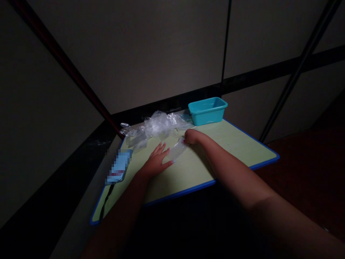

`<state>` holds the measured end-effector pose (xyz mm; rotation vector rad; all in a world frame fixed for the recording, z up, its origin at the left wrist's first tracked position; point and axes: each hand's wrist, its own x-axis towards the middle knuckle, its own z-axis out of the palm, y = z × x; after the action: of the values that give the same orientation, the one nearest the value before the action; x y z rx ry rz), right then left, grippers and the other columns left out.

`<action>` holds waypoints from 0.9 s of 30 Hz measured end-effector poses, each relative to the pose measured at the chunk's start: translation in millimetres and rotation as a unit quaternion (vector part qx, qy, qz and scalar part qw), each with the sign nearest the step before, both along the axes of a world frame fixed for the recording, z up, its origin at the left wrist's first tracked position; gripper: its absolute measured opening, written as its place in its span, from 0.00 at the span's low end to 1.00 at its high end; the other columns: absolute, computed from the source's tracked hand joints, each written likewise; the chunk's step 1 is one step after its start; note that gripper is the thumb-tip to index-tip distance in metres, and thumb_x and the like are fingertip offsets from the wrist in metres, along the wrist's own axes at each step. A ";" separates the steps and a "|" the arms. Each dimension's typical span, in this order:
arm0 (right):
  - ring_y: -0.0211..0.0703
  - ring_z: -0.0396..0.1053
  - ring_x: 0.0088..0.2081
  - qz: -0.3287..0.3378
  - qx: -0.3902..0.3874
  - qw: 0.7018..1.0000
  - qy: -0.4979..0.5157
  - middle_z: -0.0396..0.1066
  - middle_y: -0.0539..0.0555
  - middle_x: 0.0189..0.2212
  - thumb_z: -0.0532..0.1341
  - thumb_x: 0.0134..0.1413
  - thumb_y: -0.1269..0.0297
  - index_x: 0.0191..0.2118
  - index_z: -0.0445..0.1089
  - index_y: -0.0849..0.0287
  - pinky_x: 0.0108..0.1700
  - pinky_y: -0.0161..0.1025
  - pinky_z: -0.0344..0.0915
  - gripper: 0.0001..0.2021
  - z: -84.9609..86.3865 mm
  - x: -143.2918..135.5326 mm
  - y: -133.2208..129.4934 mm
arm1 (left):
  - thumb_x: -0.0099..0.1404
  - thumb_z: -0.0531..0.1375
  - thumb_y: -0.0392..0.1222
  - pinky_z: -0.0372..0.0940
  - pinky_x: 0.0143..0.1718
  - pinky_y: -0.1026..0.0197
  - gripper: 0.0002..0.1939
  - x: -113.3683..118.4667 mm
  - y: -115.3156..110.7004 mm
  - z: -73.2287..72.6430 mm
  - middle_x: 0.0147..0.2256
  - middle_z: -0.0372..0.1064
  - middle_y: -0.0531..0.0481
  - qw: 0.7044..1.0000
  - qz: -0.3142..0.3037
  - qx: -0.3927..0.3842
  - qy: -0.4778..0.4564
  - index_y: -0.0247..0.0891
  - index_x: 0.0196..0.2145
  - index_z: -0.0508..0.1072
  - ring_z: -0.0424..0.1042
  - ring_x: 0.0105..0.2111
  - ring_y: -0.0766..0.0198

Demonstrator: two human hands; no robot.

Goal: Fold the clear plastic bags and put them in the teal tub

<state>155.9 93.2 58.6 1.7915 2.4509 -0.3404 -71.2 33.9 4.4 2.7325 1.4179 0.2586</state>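
A small clear plastic bag point(178, 149) lies flat on the table between my hands. My right hand point(191, 136) is closed on its far right end, with the fingertips curled under and partly hidden. At the bag's near left end is my left hand point(158, 160), its fingers spread and the thumb and fingertips at the bag's edge. Just beyond both hands sits a loose heap of clear plastic bags point(159, 126), crumpled and overlapping.
A turquoise plastic basket point(207, 117) stands at the table's back right corner. On the left edge lies a phone-like flat object point(120, 167), blurred out, with a dark strap point(106, 199). The pale table point(237, 144) has a blue rim and stands against panelled doors.
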 end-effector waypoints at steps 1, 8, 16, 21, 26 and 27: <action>0.52 0.71 0.45 -0.001 -0.003 1.000 0.001 0.73 0.68 0.43 0.57 0.55 0.61 0.45 0.74 0.72 0.45 0.35 0.63 0.19 -0.4 0.1 0.5 | 0.63 0.53 0.59 0.43 0.62 0.46 0.35 0.4 -0.4 0.4 0.65 0.41 0.38 1.000 0.001 -0.003 0.000 0.34 0.61 0.58 0.35 0.65 0.49; 0.46 0.74 0.34 -0.013 -0.055 0.997 0.047 0.75 0.65 0.36 0.58 0.56 0.57 0.38 0.75 0.71 0.35 0.34 0.66 0.18 -3.0 4.3 4.1 | 0.63 0.53 0.58 0.43 0.62 0.48 0.35 1.4 -2.7 4.6 0.65 0.41 0.39 1.000 0.013 -0.021 0.013 0.35 0.61 0.57 0.33 0.65 0.51; 0.40 0.74 0.27 -0.090 -0.197 0.950 0.227 0.77 0.58 0.31 0.66 0.48 0.69 0.55 0.61 0.65 0.26 0.30 0.67 0.28 -6.4 6.0 -0.7 | 0.64 0.52 0.58 0.44 0.61 0.46 0.32 -4.8 -0.5 5.2 0.65 0.40 0.41 0.999 0.020 -0.024 0.006 0.41 0.61 0.58 0.32 0.65 0.50; 0.44 0.75 0.32 -0.105 -0.206 0.944 0.234 0.77 0.59 0.33 0.64 0.50 0.70 0.60 0.52 0.62 0.28 0.31 0.68 0.32 -6.9 5.4 -1.3 | 0.63 0.53 0.58 0.44 0.61 0.45 0.31 -7.5 -0.4 5.1 0.65 0.40 0.44 0.999 0.024 -0.026 -0.002 0.45 0.60 0.59 0.33 0.65 0.49; 0.43 0.75 0.31 -0.081 -0.223 0.941 0.240 0.77 0.59 0.35 0.61 0.52 0.68 0.60 0.50 0.60 0.28 0.31 0.67 0.31 -12.6 10.5 5.0 | 0.63 0.54 0.58 0.44 0.61 0.44 0.30 -9.2 0.7 3.7 0.65 0.41 0.45 0.999 0.024 -0.028 -0.006 0.46 0.60 0.59 0.34 0.65 0.49; 0.42 0.75 0.31 -0.078 -0.226 0.940 0.245 0.77 0.58 0.34 0.62 0.52 0.67 0.60 0.51 0.59 0.29 0.31 0.67 0.31 -13.9 11.6 6.5 | 0.63 0.53 0.58 0.44 0.61 0.44 0.30 -9.5 1.0 3.3 0.65 0.41 0.45 0.999 0.023 -0.029 -0.006 0.46 0.60 0.59 0.33 0.65 0.49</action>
<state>167.4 99.6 44.7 1.8461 2.2233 -1.3883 -80.7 34.9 7.7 2.6512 1.4633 0.2308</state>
